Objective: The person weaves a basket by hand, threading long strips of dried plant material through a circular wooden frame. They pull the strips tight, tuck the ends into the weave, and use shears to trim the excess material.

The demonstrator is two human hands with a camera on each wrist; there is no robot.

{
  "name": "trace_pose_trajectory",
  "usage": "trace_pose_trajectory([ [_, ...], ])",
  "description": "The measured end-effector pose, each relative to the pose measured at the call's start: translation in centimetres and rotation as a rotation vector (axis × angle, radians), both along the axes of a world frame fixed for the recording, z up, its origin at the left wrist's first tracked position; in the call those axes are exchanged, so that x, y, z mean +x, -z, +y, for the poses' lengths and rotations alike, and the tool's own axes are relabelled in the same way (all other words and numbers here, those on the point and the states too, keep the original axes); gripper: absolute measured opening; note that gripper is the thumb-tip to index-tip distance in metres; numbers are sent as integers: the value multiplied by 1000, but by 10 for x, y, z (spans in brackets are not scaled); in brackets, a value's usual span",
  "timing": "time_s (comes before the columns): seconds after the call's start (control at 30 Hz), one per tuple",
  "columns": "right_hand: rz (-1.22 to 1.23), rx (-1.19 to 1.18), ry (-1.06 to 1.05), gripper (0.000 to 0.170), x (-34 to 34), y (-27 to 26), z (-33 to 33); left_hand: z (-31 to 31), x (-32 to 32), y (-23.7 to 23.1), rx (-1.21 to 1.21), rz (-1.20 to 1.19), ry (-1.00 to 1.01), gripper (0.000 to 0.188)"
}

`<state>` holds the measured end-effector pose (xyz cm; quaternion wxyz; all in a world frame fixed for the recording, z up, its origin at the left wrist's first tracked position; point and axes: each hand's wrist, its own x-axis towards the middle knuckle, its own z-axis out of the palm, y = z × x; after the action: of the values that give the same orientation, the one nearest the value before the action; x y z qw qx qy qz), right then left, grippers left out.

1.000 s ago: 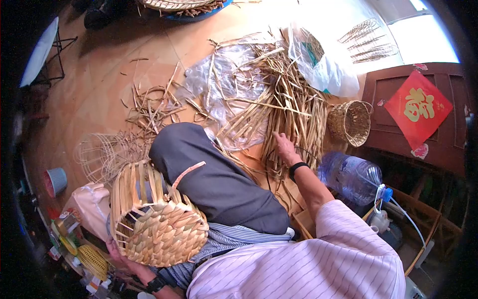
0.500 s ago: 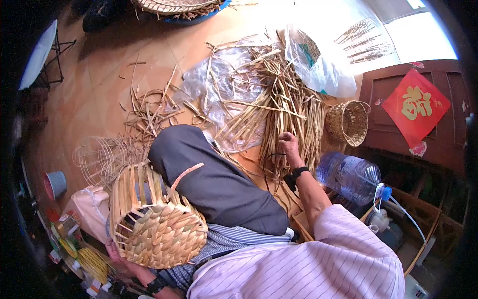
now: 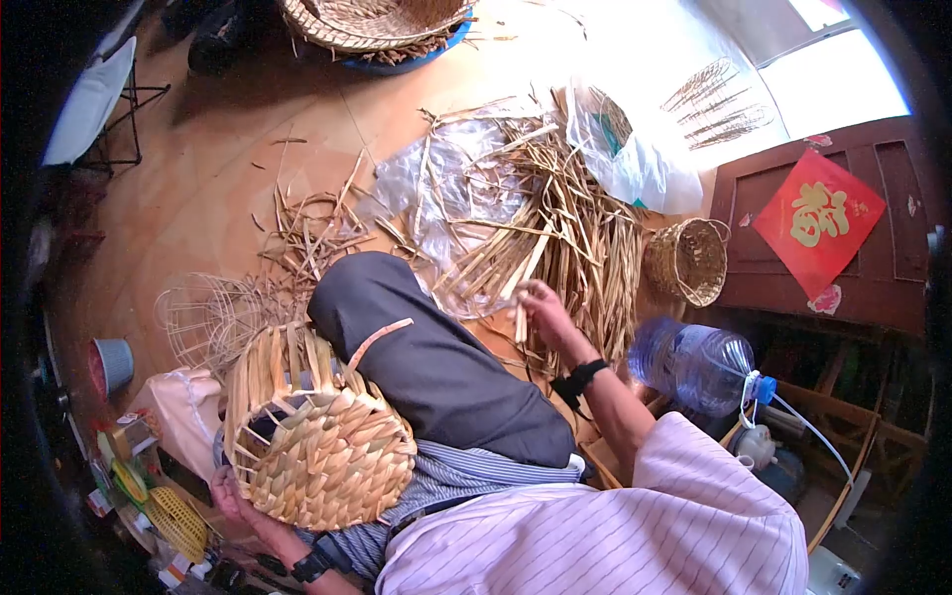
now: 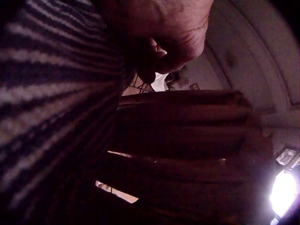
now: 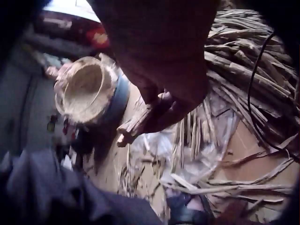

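Observation:
An unfinished woven basket (image 3: 332, 456) lies tipped on the person's lap, its braided base towards the head camera and loose upright strips at its far side. At its left side is the left hand (image 3: 230, 496), curled against it, the fingertips partly hidden behind the basket; the left wrist view shows bent fingers (image 4: 171, 56) by dark strips. Out over the floor, the right hand (image 3: 547, 315) pinches a flat pale straw strip (image 3: 521, 325) between thumb and fingers. The strip's end (image 5: 124, 133) sticks out of the grip in the right wrist view. Beyond lies a big heap of dry straw (image 3: 595, 248).
A finished small basket (image 3: 689, 260) and a large water bottle (image 3: 694, 362) stand right of the heap. Plastic sheeting (image 3: 446, 188) lies under part of the straw. Left are a wire-like frame (image 3: 203, 322), scattered scraps (image 3: 317, 223) and a small bucket (image 3: 111, 365).
The right hand has drawn back from the straw heap, towards the lap and left, and now holds a pale strip. The left hand and basket stay about where they were.

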<state>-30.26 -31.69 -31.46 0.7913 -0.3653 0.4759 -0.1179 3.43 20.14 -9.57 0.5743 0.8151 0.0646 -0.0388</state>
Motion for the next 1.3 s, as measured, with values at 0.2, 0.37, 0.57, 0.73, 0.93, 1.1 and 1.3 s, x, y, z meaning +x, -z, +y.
trace_pose_trajectory([
  [0.2, -8, -124, -391, 31, 8, -33, 47, -1, 3, -1, -57, 6, 11, 23],
  [0.37, 125, -734, -268, 24, 8, -56, -7, 0, -1, 6, -101, -13, 37, 21],
  [0.57, -119, -1079, -230, 20, 80, -223, -19, 3, -4, -33, -199, -103, 108, 19],
  [0.73, -352, -1747, -777, 13, 148, -335, 88, -58, -55, -150, -34, -242, 253, 26],
  [0.93, -597, -1688, -1057, 19, 164, -349, 177, -109, -105, -197, 642, -420, 905, 32],
  [1.1, -614, -1492, -1260, 32, 159, -354, 187, -94, -115, -163, 525, -346, 863, 15],
  [1.3, -709, -1009, -1204, 22, 158, -327, 201, -98, -124, -138, 422, -256, 791, 23],
])
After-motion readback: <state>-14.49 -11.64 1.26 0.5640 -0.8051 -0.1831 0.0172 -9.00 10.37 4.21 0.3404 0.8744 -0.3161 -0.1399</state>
